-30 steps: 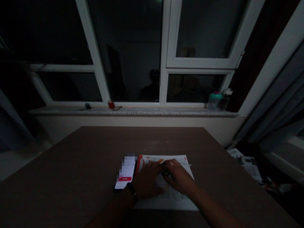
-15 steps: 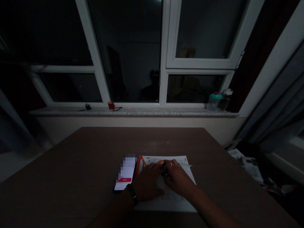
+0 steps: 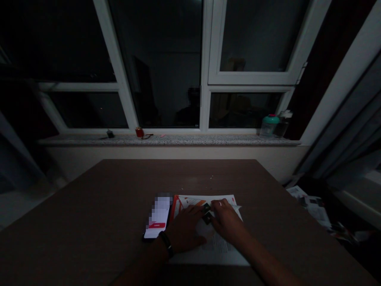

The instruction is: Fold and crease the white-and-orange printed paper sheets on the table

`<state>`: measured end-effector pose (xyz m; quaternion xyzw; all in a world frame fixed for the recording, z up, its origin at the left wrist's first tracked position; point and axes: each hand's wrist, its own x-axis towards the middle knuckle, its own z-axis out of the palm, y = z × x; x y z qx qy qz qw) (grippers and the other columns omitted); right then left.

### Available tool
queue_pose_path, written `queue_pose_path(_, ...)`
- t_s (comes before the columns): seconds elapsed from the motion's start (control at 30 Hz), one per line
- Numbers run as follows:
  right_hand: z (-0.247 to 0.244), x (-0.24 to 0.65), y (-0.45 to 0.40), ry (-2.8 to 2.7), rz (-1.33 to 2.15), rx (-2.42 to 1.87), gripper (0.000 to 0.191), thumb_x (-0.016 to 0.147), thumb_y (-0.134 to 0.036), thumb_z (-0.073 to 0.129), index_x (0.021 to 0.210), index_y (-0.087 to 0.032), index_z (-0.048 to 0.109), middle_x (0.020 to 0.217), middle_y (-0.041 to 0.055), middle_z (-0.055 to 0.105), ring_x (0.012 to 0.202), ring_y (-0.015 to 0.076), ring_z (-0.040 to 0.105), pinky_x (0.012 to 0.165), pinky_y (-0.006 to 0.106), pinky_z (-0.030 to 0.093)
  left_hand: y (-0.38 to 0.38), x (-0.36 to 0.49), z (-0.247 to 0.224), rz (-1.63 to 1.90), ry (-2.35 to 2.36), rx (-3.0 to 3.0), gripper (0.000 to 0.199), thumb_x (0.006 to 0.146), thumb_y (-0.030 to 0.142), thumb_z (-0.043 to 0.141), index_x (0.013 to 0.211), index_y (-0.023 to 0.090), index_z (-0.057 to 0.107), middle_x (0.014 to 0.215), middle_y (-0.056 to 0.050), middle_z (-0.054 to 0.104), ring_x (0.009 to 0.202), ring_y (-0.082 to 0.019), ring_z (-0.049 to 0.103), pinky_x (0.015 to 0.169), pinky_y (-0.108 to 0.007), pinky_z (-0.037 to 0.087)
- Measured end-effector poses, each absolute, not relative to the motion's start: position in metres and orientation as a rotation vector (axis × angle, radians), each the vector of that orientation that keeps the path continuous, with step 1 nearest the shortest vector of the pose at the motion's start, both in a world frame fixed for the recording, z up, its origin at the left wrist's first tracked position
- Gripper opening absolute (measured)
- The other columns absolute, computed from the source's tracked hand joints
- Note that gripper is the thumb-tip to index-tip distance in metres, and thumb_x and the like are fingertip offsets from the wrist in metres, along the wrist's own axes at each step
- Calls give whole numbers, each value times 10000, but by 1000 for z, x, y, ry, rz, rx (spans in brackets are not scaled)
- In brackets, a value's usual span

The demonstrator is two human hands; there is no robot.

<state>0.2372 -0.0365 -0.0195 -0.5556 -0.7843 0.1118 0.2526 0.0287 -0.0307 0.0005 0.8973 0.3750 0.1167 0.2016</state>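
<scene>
A printed booklet (image 3: pixel 220 254) with orange and white patterns lies on the brown table. My left hand (image 3: pixel 186 228), with a dark band at the wrist, rests spread on its left part. Over the right part, my right hand (image 3: pixel 226 218) has its fingers curled; what they grip, if anything, is too dark to make out. Between the fingertips of both hands sit small dark pieces (image 3: pixel 207 212) on the paper. A pale pointed sheet corner (image 3: pixel 237 208) sticks out past my right hand. Left of the booklet lies a phone (image 3: pixel 157 216) with a lit screen.
The brown table (image 3: pixel 119 198) reaches to the wall below the window. On the sill (image 3: pixel 184 140) are a red jar (image 3: pixel 139 132), a small dark object (image 3: pixel 110 134) and a teal-lidded bottle (image 3: pixel 269 125). Papers (image 3: pixel 312 208) lie beyond the table's right edge.
My right hand has shifted slightly to the right, away from my left fingertips, and the dark pieces between the hands show more. My left hand has barely moved.
</scene>
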Motion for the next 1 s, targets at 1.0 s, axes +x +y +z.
queue_pose_path(1.0, -20, 235, -26, -2315, 276, -1324, 299, 768, -11, 432, 995, -166, 549, 1024, 95, 573, 1001, 222, 483, 881, 312, 409, -31, 30, 4, 345, 1009, 2491, 858, 691, 332, 758, 1440, 291, 342, 1492, -63, 383, 1350, -328, 338, 1098, -513, 286)
